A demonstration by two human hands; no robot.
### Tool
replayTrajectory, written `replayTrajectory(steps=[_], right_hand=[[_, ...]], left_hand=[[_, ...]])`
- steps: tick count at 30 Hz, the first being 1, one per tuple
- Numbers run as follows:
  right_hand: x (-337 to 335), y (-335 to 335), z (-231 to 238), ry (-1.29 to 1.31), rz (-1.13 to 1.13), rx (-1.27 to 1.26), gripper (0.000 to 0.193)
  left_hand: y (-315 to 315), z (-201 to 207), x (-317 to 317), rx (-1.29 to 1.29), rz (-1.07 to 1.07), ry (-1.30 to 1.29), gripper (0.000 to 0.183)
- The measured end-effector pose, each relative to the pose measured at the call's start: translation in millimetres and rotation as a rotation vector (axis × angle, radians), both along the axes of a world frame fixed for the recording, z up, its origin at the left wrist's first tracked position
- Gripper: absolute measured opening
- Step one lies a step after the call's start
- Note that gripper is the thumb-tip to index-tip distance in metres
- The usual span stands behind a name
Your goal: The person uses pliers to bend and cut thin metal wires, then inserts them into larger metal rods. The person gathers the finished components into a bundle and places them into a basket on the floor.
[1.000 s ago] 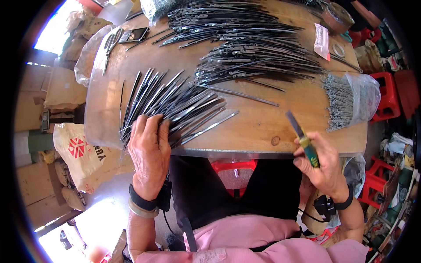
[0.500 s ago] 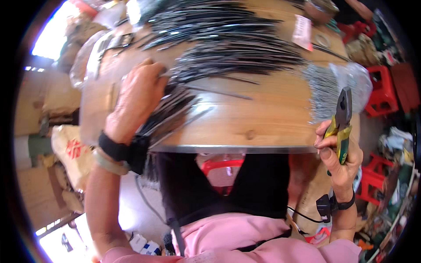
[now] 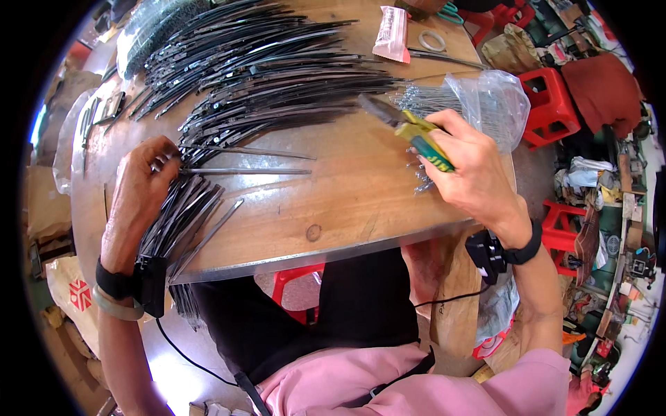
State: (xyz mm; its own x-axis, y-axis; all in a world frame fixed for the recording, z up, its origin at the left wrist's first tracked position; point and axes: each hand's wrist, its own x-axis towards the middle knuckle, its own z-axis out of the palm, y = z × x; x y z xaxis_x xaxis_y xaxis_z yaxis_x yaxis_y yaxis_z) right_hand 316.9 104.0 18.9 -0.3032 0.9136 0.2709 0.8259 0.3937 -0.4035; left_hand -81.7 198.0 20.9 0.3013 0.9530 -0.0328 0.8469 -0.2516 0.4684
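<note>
My left hand (image 3: 142,184) is closed at the left of the table, its fingers pinched on the end of a thin dark strip (image 3: 246,171) that points right across the wood. A second strip lies just above it. Beneath and beside this hand a loose bundle of dark flat strips (image 3: 184,215) hangs over the front edge. My right hand (image 3: 475,163) is wrapped round the yellow-and-green handles of pliers (image 3: 427,145). Their dark jaws point left over the table, and nothing shows between them. Close behind that hand lie many thin silvery wires (image 3: 430,100), partly in a clear plastic bag (image 3: 496,104).
Large piles of dark strips (image 3: 277,87) cover the back of the wooden table (image 3: 361,208). A pink packet (image 3: 392,33) and a pale ring (image 3: 432,41) lie farther back. Red stools (image 3: 548,107) stand to the right, with a cluttered shelf beyond. A printed bag (image 3: 73,288) is at left.
The pliers have swung from upright at the right to pointing left over the table. My left hand has gone from atop the strips to pinching a strip's end. The view has turned rightward.
</note>
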Motion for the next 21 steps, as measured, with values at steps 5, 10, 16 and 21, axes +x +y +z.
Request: replayTrajectory(steps=[5,10,16,21], right_hand=[[-2,12,1,-0.290,0.023,0.091,0.019],[-5,9,24,-0.332,0.016,0.137,0.020],[-4,-18,47,-0.303,-0.073,0.348,0.023],[-4,-52,55,0.407,-0.295,0.485,0.012]], left_hand=[[7,2,3,0.099,-0.007,-0.259,0.007],[1,9,7,0.288,-0.035,-0.247,0.008],[-53,56,19,-0.305,0.281,-0.790,0.016],[-113,46,35,-0.681,0.400,-1.219,0.008]])
